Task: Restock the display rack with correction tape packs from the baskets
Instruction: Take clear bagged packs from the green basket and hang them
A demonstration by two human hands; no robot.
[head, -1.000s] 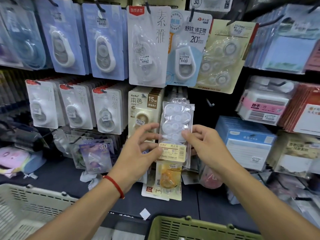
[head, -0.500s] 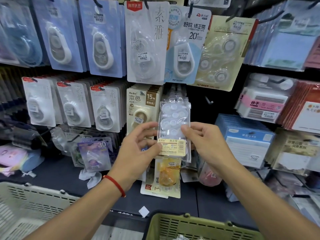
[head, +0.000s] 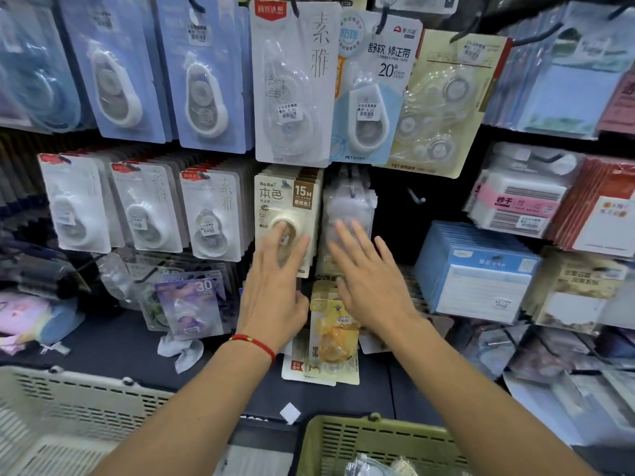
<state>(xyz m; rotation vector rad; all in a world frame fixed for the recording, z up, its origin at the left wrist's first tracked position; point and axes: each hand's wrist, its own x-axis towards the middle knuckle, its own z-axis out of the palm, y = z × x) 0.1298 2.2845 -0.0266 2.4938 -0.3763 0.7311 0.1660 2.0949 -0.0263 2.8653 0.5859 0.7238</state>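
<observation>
I am standing in a stationery shop, facing a display rack (head: 395, 214) of black hooks crowded with carded correction tape packs (head: 213, 214), each bearing a small printed price sticker. To my right hang bundles of sticky notes (head: 474, 269) in plastic wrap. Two plastic shopping baskets sit below me, a white basket (head: 68, 407) and a green basket (head: 371, 438) holding what look like more blurred packs.

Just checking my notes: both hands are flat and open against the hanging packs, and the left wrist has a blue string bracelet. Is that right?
Not quite. The head view shows the bracelet on the left wrist is red, not blue. The rest holds: the left hand and right hand are open with straight fingers against the hanging packs.
</observation>
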